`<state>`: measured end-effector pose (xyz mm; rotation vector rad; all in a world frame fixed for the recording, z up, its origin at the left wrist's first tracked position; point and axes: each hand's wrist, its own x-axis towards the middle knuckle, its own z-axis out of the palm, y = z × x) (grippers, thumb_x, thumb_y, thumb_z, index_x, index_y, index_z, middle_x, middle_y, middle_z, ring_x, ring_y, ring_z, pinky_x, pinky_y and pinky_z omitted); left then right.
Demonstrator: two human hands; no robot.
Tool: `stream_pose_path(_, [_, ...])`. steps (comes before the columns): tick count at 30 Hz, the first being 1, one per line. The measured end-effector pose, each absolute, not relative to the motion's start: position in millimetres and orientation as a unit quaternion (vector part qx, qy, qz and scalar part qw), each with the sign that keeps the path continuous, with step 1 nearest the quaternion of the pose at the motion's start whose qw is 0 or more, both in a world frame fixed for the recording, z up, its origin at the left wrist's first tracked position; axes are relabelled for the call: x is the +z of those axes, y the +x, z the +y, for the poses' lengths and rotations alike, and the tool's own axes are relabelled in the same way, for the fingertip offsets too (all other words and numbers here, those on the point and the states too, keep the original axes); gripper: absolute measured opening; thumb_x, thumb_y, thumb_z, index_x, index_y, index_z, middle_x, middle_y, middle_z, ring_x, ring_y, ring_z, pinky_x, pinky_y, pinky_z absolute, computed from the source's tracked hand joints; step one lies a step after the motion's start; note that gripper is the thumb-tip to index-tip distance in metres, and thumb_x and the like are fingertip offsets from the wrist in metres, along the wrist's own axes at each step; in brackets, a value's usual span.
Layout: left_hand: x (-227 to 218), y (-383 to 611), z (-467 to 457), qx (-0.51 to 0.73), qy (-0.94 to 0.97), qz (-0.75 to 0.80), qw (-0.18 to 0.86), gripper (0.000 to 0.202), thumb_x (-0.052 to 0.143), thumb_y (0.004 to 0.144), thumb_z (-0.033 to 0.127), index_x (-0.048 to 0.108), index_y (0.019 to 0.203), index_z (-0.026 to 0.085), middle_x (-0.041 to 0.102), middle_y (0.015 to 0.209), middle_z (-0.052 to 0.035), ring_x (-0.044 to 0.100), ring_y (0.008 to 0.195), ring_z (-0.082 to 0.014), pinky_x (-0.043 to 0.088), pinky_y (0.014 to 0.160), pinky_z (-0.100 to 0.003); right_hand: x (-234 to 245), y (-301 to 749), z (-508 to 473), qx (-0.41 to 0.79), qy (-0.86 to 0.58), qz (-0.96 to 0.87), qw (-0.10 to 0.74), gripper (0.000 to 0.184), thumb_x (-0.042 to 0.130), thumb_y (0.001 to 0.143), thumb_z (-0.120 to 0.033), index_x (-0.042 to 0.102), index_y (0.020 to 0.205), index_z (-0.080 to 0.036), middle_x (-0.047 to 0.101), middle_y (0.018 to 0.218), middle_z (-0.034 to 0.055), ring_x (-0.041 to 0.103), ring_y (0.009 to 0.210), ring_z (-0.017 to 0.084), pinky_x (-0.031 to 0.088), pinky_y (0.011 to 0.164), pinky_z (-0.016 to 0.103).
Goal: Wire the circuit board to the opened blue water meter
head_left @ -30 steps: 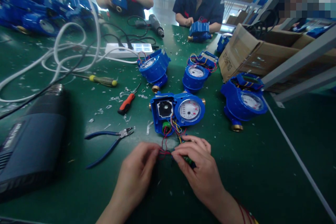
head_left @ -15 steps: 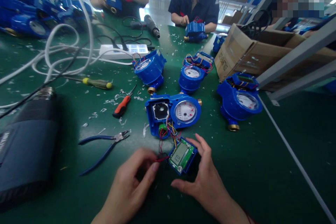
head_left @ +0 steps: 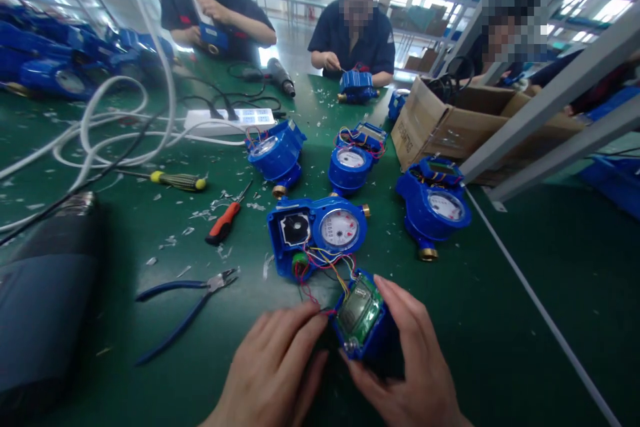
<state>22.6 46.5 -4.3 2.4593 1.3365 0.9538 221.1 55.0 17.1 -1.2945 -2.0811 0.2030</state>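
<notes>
Two bare hands meet over a small display box (head_left: 359, 313) in front of an opened blue meter (head_left: 320, 230). The right hand (head_left: 413, 353) has the box in its grip — thumb at the near lower corner, fingers along the right side — and it is tilted, with its green board and little screen facing up. I cannot tell whether the box touches the desk (head_left: 500, 353). The left hand (head_left: 280, 360) is just beside it, fingertips at the red wires (head_left: 330, 312) by the box's left edge; whether that grip is pinching them I cannot tell.

Yellow and white wires (head_left: 341, 278) run from the box to the meter, which lies with its square compartment open beside the round dial.

Left of the hands lie pliers (head_left: 214, 283) with handles spread, an orange screwdriver (head_left: 225, 221) and a yellow one, among plastic scraps. A heat gun (head_left: 45, 307) is at the far left, partly out of view. Behind the opened meter stand two more meters (head_left: 347, 177); another (head_left: 433, 213) sits to the right, near a cardboard box (head_left: 420, 130). Across the desk — past a white power strip (head_left: 237, 123) — two people in dark shirts each handle a blue unit.
</notes>
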Motion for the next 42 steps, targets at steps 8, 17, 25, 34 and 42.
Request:
stream_pose_path(8, [24.3, 19.5, 96.1, 0.336, 0.793, 0.508, 0.017, 0.040, 0.052, 0.083, 0.017, 0.044, 0.122, 0.020, 0.048, 0.123, -0.0108, 0.046, 0.111, -0.0235, 0.041, 0.091, -0.039, 13.1, 226.5, 65.5, 0.240, -0.543, -0.718, 0.365, 0.075, 0.068, 0.064, -0.028, 0.031, 0.129, -0.018, 0.047, 0.125, 0.0140, 0.051, 0.113, 0.031, 0.048, 0.092, 0.045])
stream_pose_path(17, [23.8, 16.2, 119.1, 0.336, 0.831, 0.430, 0.110, 0.017, 0.046, 0.083, 0.010, 0.056, 0.091, 0.021, 0.058, 0.110, -0.0062, 0.047, 0.104, -0.0213, 0.039, 0.090, -0.040, -7.2, 227.7, 69.8, 0.084, -0.461, -0.792, 0.392, 0.072, 0.063, 0.068, -0.052, 0.037, 0.124, -0.014, 0.059, 0.111, 0.0133, 0.059, 0.101, 0.028, 0.052, 0.081, 0.036])
stream_pose_path(25, [18.6, 3.5, 112.6, 0.396, 0.788, 0.456, 0.118, 0.019, 0.044, 0.082, 0.007, 0.056, 0.089, 0.020, 0.041, 0.128, -0.0085, 0.049, 0.106, -0.0179, 0.041, 0.088, -0.033, -37.9, 212.1, 62.6, 0.041, -0.460, -0.768, 0.443, 0.054, 0.018, 0.090, -0.056, 0.042, 0.123, -0.021, 0.060, 0.109, 0.0102, 0.058, 0.099, 0.024, 0.037, 0.092, 0.040])
stream_pose_path(34, [7.4, -14.5, 116.3, 0.503, 0.648, 0.563, 0.102, 0.019, 0.054, 0.081, 0.014, 0.053, 0.099, 0.020, 0.053, 0.107, -0.0049, 0.055, 0.098, -0.0177, 0.044, 0.083, -0.030, -40.7, 209.1, 61.4, 0.021, -0.468, -0.751, 0.466, 0.047, 0.022, 0.092, -0.052, 0.046, 0.118, -0.021, 0.059, 0.109, 0.0107, 0.057, 0.098, 0.024, 0.039, 0.088, 0.040])
stream_pose_path(42, [21.8, 2.2, 115.1, 0.313, 0.701, 0.622, 0.154, 0.025, 0.044, 0.087, 0.040, 0.059, 0.080, 0.021, 0.054, 0.072, 0.0008, 0.055, 0.062, -0.0125, 0.044, 0.057, -0.024, -43.8, 205.8, 59.6, 0.014, -0.473, -0.759, 0.447, 0.034, 0.027, 0.094, -0.040, 0.049, 0.115, -0.025, 0.065, 0.104, 0.0100, 0.062, 0.094, 0.023, 0.042, 0.086, 0.041])
